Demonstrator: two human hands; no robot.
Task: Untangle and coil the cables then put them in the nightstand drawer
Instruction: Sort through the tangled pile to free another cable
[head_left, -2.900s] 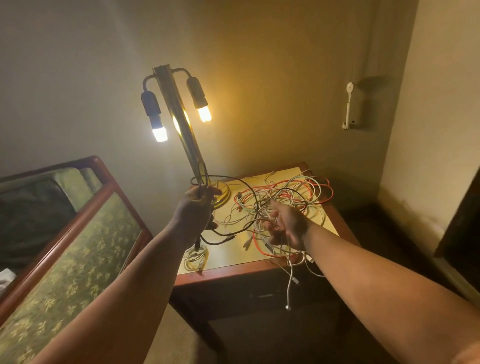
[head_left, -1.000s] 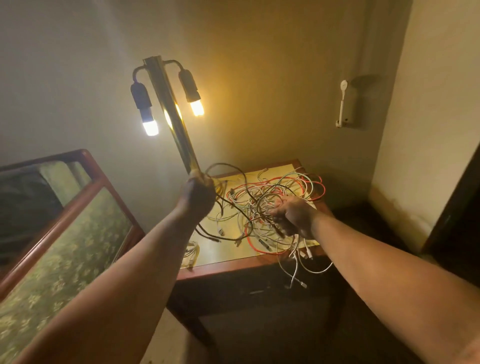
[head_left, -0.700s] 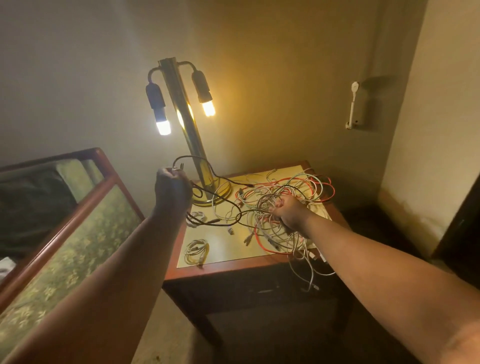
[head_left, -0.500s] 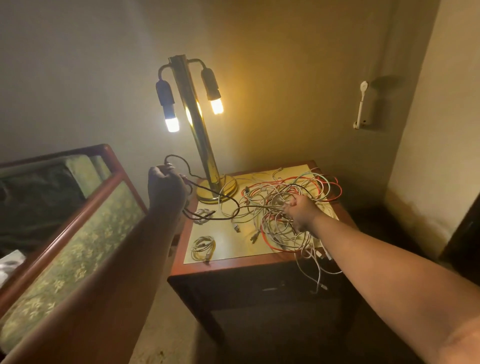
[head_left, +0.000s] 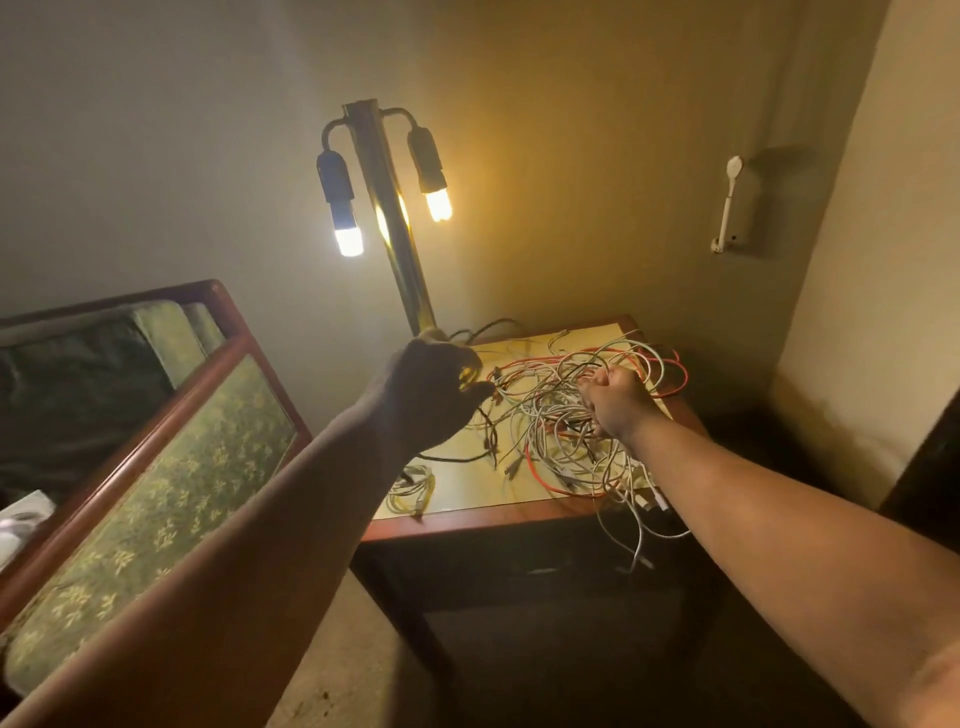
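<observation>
I am looking down over two bare outstretched arms at a reddish wooden nightstand (head_left: 493, 521) with a yellowish top, standing in a dim room corner. A tangle of cables (head_left: 550, 415), white, grey and orange-red, sprawls over the right half of the top. It has no single direction, though it spreads most from the rear right corner toward the front edge. Several loose ends (head_left: 638, 543) spill over the front right edge and hang straight down, in front of the shadowed drawer front (head_left: 519, 569). The right hand (head_left: 618, 400) is a closed fist buried in the middle of the tangle, gripping a bunch of strands. The left hand (head_left: 431, 389) is raised over the left rear of the top, fingers curled, pinching a black cable (head_left: 485, 434). That cable drops from the fingers to the tabletop, then curves left. A small coiled white cable (head_left: 413, 486) lies flat near the front left corner, apart from the tangle. Behind the left hand rises a brass lamp (head_left: 395, 223) with two lit bulbs pointing down. A padded green headboard (head_left: 156, 441) stands to the left.
</observation>
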